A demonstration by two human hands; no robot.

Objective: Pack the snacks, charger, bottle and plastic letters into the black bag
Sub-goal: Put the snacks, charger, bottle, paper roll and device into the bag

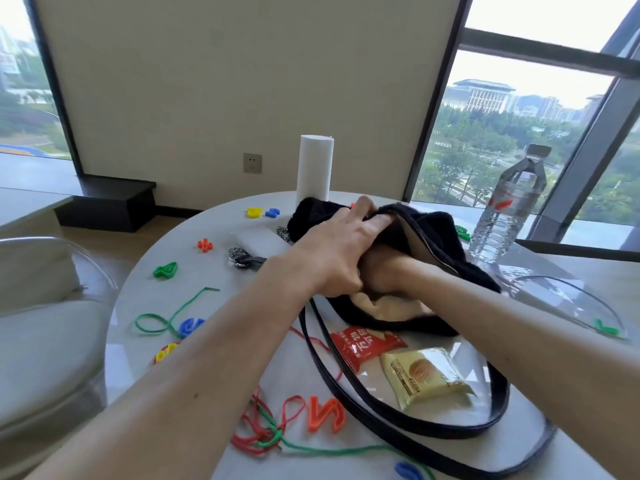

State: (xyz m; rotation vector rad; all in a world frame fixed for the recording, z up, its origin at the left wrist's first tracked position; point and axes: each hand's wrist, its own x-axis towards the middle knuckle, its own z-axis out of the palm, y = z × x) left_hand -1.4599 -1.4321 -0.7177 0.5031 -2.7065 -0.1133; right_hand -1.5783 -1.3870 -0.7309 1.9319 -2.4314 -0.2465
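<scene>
The black bag (pixel 440 233) lies open on the round white table (pixel 214 306), its beige lining showing. My left hand (pixel 339 247) grips the bag's upper rim and holds the mouth open. My right hand (pixel 384 271) reaches inside the bag; its fingers are hidden, so I cannot tell what it holds. A red snack packet (pixel 363 344) and a yellow snack packet (pixel 426 375) lie in front of the bag, inside the loop of its strap (pixel 450 431). The water bottle (pixel 505 206) stands at the right. Plastic letters lie scattered: green (pixel 166 270), orange (pixel 327 414), blue (pixel 190 325), yellow (pixel 254 212).
A white paper roll (pixel 315 168) stands behind the bag. A white flat object (pixel 258 239) and a chain with keys (pixel 242 256) lie left of the bag. Green string (pixel 173 317) and red string (pixel 256 427) cross the table. A clear chair (pixel 45 306) is at the left.
</scene>
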